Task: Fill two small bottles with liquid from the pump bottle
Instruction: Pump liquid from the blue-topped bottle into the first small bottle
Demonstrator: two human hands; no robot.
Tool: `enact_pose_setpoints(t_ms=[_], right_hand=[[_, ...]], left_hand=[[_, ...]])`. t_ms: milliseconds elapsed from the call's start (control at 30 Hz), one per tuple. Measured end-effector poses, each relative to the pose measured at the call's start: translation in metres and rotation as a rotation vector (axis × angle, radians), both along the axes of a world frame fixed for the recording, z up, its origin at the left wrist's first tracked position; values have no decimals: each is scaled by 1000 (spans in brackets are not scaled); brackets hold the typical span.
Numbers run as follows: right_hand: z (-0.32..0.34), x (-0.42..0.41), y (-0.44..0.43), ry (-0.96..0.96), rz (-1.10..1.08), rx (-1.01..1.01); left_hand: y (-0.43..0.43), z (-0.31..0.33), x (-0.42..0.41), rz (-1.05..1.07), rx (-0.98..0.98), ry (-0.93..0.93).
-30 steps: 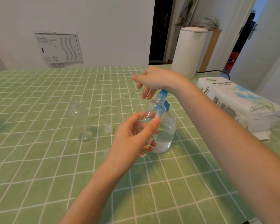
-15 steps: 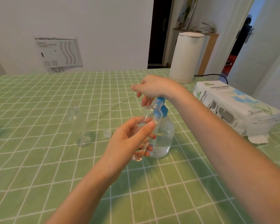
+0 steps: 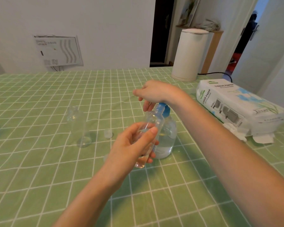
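Head view: small bottle [image 3: 152,123] clamped in left fingers [image 3: 152,131], right fingers [image 3: 146,105] atop blue pump [image 3: 164,109].

Small bottle [image 3: 79,126] left of pump bottle [image 3: 166,138] — cap [image 3: 108,133] between, tissue pack [image 3: 236,105] right.

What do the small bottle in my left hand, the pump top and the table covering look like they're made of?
Small bottle: clear, glossy, probably plastic; fingers show through it.
Pump top: opaque blue, smooth, likely moulded plastic.
Table covering: green with white grid lines and a soft sheen; creases suggest wipeable vinyl or coated cloth, though which is unclear.
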State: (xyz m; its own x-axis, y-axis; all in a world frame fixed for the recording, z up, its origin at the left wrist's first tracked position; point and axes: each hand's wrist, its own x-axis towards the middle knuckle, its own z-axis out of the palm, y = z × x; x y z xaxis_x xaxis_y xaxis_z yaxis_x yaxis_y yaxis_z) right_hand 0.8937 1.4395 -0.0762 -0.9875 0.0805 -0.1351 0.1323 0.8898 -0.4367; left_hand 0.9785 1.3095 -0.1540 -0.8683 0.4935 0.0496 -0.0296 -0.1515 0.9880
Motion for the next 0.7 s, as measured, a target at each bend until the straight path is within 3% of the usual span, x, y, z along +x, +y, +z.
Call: enact_pose_setpoints(t_ms=[267, 700], right_hand=[[9, -1, 2, 67, 20, -10], [0, -1, 2, 11, 31, 7]], left_hand=[[1, 1, -1, 9, 15, 5], [1, 0, 1, 9, 2, 3]])
